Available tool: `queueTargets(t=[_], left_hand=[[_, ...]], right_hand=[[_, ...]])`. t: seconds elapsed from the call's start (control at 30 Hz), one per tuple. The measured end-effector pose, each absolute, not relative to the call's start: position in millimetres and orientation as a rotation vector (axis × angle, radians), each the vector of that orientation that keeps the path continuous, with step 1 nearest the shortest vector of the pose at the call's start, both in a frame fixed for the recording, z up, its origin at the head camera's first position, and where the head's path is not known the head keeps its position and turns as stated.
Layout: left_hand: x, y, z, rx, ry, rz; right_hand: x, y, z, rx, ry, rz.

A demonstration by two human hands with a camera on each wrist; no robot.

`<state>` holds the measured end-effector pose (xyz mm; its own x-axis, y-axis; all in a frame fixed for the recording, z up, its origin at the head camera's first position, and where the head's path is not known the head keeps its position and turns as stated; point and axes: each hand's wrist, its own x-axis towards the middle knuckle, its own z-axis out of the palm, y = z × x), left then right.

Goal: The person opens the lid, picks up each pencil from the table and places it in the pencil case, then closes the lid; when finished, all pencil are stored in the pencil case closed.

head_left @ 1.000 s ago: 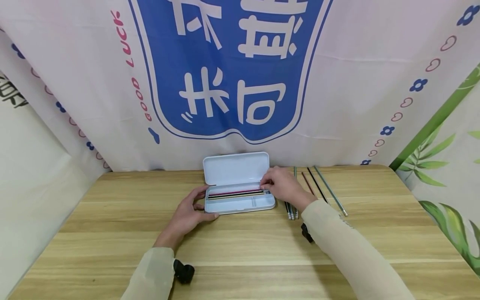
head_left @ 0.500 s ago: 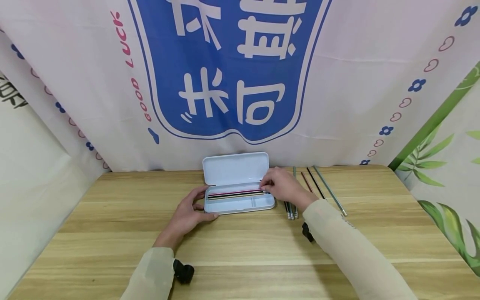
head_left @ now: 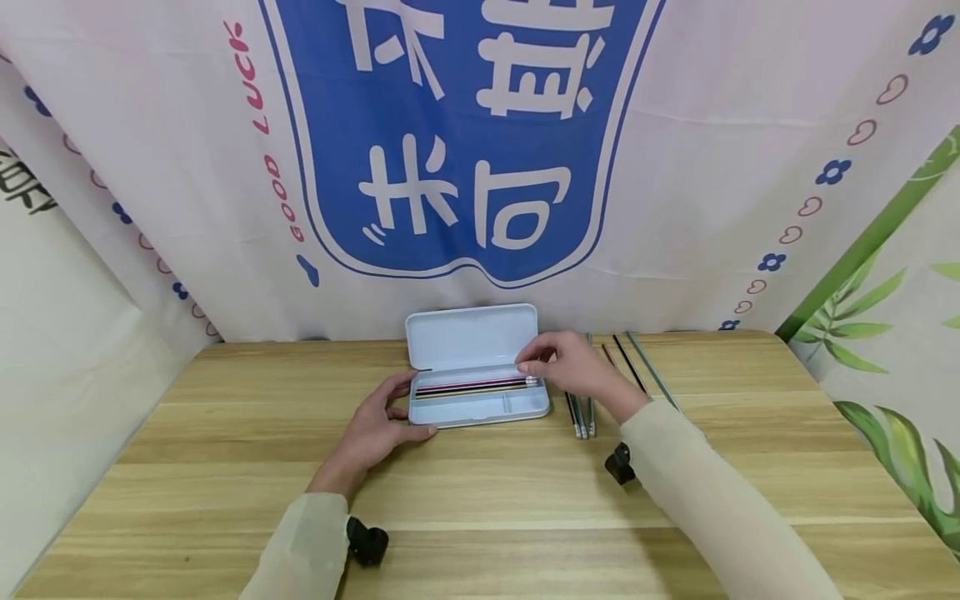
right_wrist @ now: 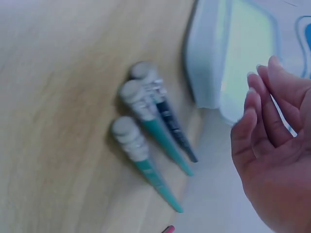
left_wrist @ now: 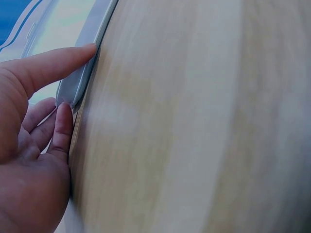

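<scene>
A light-blue pencil case [head_left: 465, 410] lies with its lid [head_left: 472, 337] raised toward the curtain. Several pencils [head_left: 472, 387] lie side by side in its rear compartment, their white eraser ends pointing right. My left hand [head_left: 375, 429] holds the case's left end, thumb [left_wrist: 73, 58] along the front rim and fingers around the corner. Above the eraser ends is my right hand [head_left: 573, 362], fingertips drawn together with nothing visible between them. Beside the case, more pencils [head_left: 580, 421] rest on the table; the right wrist view shows green pencils [right_wrist: 150, 174] and a dark pencil [right_wrist: 172, 121] with erasers.
Farther right, a black pencil [head_left: 630, 362], a green pencil [head_left: 652, 371] and a reddish pencil [head_left: 608, 355] lie slanted, partly behind my right arm. The wooden table [head_left: 480, 517] ends at a printed curtain [head_left: 675, 275] behind the case.
My right hand has let go of the pencil ends in the case and lifted slightly, so the white erasers show. My left hand and the case stay in place.
</scene>
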<state>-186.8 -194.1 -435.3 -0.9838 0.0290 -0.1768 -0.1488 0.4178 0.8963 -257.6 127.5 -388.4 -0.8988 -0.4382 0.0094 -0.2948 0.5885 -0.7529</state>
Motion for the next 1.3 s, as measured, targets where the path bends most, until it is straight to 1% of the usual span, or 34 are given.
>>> queueTargets(t=[0.2, 0.57, 0.7, 1.0, 1.3], left_hand=[[-187, -195, -436, -0.11, 2.506, 1.601], [-187, -195, -435, -0.119, 2.511, 1.59], [-186, -194, -435, -0.117, 2.514, 1.588], [-186, -193, -435, -0.111, 2.504, 1.58], [-186, -193, -435, -0.105, 2.505, 1.586]], right_hand=[[-251, 135, -379, -0.603, 2.548, -1.291], [-234, 161, -374, -0.566, 2.486, -1.433], [-223, 177, -371, -0.488, 2.52, -1.458], [-200, 216, -375, -0.203, 2.575, -1.518], [-183, 247, -384, -0.087, 2.606, -1.563]])
